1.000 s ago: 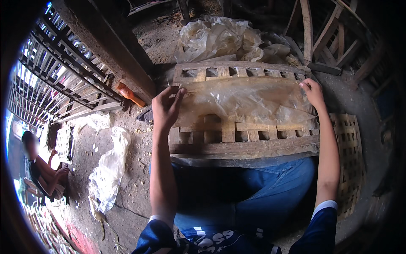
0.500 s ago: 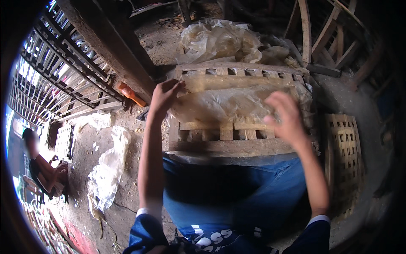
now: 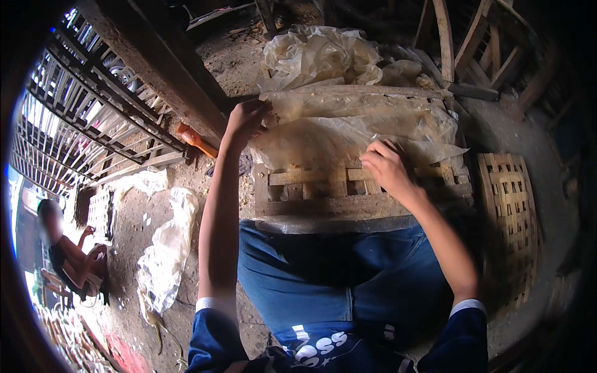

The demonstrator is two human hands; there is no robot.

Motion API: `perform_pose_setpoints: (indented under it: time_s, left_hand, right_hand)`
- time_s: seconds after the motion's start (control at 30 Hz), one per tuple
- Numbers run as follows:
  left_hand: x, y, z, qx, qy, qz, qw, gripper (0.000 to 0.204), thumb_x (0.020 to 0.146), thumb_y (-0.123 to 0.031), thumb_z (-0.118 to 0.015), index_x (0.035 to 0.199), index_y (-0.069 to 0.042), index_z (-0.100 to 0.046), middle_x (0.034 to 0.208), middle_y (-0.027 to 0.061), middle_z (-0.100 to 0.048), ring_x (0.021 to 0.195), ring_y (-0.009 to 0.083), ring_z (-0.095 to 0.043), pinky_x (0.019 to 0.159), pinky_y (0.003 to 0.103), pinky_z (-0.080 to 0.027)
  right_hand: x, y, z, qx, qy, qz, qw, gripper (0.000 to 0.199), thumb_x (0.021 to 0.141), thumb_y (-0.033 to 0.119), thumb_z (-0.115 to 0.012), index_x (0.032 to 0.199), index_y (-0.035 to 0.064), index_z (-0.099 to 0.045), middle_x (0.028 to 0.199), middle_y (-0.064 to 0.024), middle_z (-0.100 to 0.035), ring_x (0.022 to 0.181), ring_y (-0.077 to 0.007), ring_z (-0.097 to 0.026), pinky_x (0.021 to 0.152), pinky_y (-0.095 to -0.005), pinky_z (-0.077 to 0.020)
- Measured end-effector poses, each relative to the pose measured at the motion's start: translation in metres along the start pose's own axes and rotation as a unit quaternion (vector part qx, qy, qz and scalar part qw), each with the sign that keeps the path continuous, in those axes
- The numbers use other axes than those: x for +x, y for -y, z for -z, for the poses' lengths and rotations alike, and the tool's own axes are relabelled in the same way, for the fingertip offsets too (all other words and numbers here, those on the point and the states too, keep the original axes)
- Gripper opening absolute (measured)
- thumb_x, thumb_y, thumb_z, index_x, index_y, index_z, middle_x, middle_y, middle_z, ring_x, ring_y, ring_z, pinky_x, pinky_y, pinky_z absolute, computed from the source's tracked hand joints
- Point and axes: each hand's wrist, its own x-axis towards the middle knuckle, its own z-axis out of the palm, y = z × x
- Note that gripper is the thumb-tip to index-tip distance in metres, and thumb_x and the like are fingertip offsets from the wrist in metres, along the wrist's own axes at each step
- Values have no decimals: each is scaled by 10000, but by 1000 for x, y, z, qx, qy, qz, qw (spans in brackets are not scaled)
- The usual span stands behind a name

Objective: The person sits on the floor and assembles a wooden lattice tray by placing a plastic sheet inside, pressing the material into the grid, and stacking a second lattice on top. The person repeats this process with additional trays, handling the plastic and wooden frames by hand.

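A crinkled, see-through plastic sheet [image 3: 329,138] lies over the far part of a woven slatted rack with a wooden frame [image 3: 367,204], in front of my lap. My left hand [image 3: 246,124] is closed on the sheet's left edge, near the rack's far left corner. Fingers pinched together, my right hand [image 3: 388,165] holds the near edge of the sheet, right of the middle. Its fingertips partly hide the plastic there. Bare slats show along the rack's near side, between the sheet and the front bar.
Crumpled plastic [image 3: 323,56] is heaped beyond the rack. Another woven rack [image 3: 510,217] leans at the right. A wooden post [image 3: 155,56] and an orange-handled tool [image 3: 196,138] are at the left. More plastic [image 3: 166,248] lies on the floor; a seated person [image 3: 71,252] is farther left.
The sheet now reaches farther over the rack's far side and to the right. My right hand has moved left and closed at the near edge. My left hand has moved slightly away from me.
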Motion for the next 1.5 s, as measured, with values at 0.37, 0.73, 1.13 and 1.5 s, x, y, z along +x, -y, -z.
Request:
perform_pose_setpoints:
  time_s: [0.37, 0.73, 1.13, 1.5]
  left_hand:
    - [57, 11, -6, 106, -89, -32, 990, 295, 929, -338, -636, 975, -78, -768, 773, 105, -745, 646, 208, -728, 643, 355, -579]
    - [97, 40, -4, 279, -150, 7, 949, 321, 888, -452, -658, 1069, -216, -780, 979, 114, -766, 941, 310, -740, 833, 434, -581]
    - [-15, 18, 2, 282, -205, -392, 851, 517, 829, -138, -755, 1306, -51, -577, 1308, 188, -597, 1246, 396, -540, 1026, 475, -466]
    - [-106, 46, 30, 423, -6, -373, 826, 486, 848, -126, -694, 1329, -159, -632, 1433, 76, -555, 1262, 300, -538, 1052, 463, -441]
  right_hand:
    - [-2, -11, 9, 81, 6, 7, 997, 207, 755, 75, -814, 944, 51, -731, 945, -66, -616, 960, -278, -585, 852, -392, -487]
    - [3, -4, -4, 36, -23, 36, 998, 115, 788, 64, -783, 856, 51, -691, 905, -46, -608, 896, -264, -576, 792, -383, -485]
    - [-35, -14, 90, -112, -46, -20, 992, 398, 794, -12, -661, 1173, 109, -680, 1177, -86, -625, 1135, -270, -589, 966, -391, -472]
    - [-73, -67, 134, -341, -26, -103, 934, 361, 836, 82, -718, 1193, 114, -673, 1237, -24, -601, 1149, -251, -547, 957, -422, -409]
